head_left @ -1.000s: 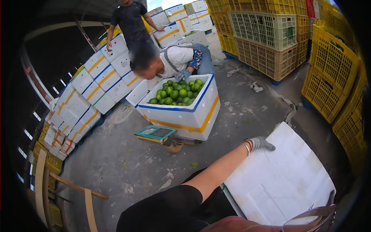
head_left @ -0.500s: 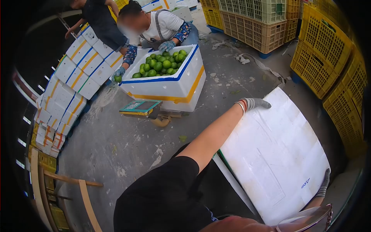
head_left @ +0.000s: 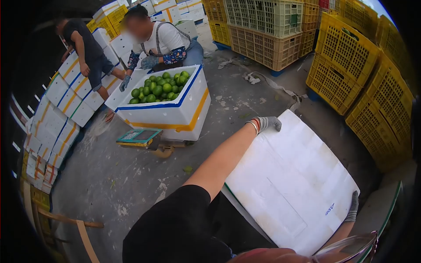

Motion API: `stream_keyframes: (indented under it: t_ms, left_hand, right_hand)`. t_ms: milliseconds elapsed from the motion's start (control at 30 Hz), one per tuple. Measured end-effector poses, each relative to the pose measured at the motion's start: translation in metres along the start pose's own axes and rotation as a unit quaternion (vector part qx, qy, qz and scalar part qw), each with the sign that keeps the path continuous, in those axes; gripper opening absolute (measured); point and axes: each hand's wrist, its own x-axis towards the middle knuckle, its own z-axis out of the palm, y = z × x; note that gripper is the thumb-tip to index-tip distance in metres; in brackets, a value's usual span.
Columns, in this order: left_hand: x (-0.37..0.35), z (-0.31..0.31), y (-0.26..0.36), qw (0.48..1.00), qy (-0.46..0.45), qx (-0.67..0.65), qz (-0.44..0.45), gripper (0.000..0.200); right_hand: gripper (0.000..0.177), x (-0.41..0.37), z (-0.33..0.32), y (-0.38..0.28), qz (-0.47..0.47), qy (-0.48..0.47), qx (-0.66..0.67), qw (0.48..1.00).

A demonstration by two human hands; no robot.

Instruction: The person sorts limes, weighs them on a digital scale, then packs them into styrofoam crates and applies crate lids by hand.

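Observation:
A large white foam lid (head_left: 285,175) with blue handwriting near one corner lies at a slant in front of me. At its far edge is my left hand (head_left: 268,124), in a grey striped glove with bracelets at the wrist, its fingers closed over the rim. Low on the right, my right hand (head_left: 352,207), gloved alike, holds the opposite edge; its fingertips are partly hidden. Under the lid's left side shows a white edge with green tape (head_left: 237,199). Beyond stands a white foam box (head_left: 188,107) with blue and yellow tape, full of green limes (head_left: 160,87).
A scale display (head_left: 139,136) sits before the lime box. A co-worker (head_left: 169,41) crouches behind it; another person (head_left: 85,48) stands farther left. Stacked foam boxes (head_left: 66,101) line the left, yellow crates (head_left: 344,57) the right. A wooden frame (head_left: 70,218) is at lower left.
My view has swung, so the lime box and lid sit farther left. Both my hands keep their hold on the lid. The co-worker's hand that held a lime now shows none.

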Motion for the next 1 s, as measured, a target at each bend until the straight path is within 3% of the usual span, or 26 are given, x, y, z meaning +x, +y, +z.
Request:
stream_keyframes:
  t_ms: [67, 167, 267, 467, 633, 767, 867, 900, 1000]
  left_hand:
    - [0.002, 0.012, 0.018, 0.989, 0.092, -0.017, -0.117, 0.022]
    - [-0.002, 0.010, 0.001, 0.997, 0.039, -0.057, 0.017, 0.025]
    - [-0.016, 0.010, 0.001, 0.987, 0.070, -0.116, -0.090, 0.030]
    - [0.009, 0.005, -0.003, 0.985, 0.018, -0.162, -0.052, 0.038]
    - [0.017, 0.003, -0.019, 0.971, 0.032, -0.219, -0.093, 0.037]
    - [0.010, 0.009, -0.025, 0.984, 0.049, -0.172, 0.015, 0.040]
    - [-0.020, 0.014, -0.010, 0.983, 0.046, -0.169, -0.048, 0.042]
    - [-0.016, 0.013, -0.019, 0.983, 0.045, -0.176, -0.012, 0.044]
    - [-0.033, 0.020, -0.020, 0.967, 0.072, -0.218, 0.111, 0.044]
  right_hand:
    - [0.063, 0.002, -0.002, 0.004, -0.003, 0.014, 0.016, 1.000]
    - [0.062, 0.007, 0.001, 0.004, -0.031, 0.014, 0.039, 0.999]
    - [0.060, 0.007, 0.006, -0.001, 0.010, -0.024, 0.053, 0.998]
    - [0.053, 0.024, -0.013, 0.003, -0.009, -0.026, 0.051, 0.998]
    - [0.049, 0.026, -0.017, 0.008, -0.036, -0.018, 0.077, 0.996]
    - [0.048, 0.026, -0.022, 0.014, -0.060, -0.028, 0.099, 0.993]
    - [0.047, 0.009, -0.026, 0.015, -0.046, -0.017, 0.091, 0.995]
    - [0.047, 0.009, -0.028, 0.016, -0.044, -0.004, 0.085, 0.995]
    - [0.049, -0.050, 0.054, -0.002, -0.082, -0.046, 0.142, 0.985]
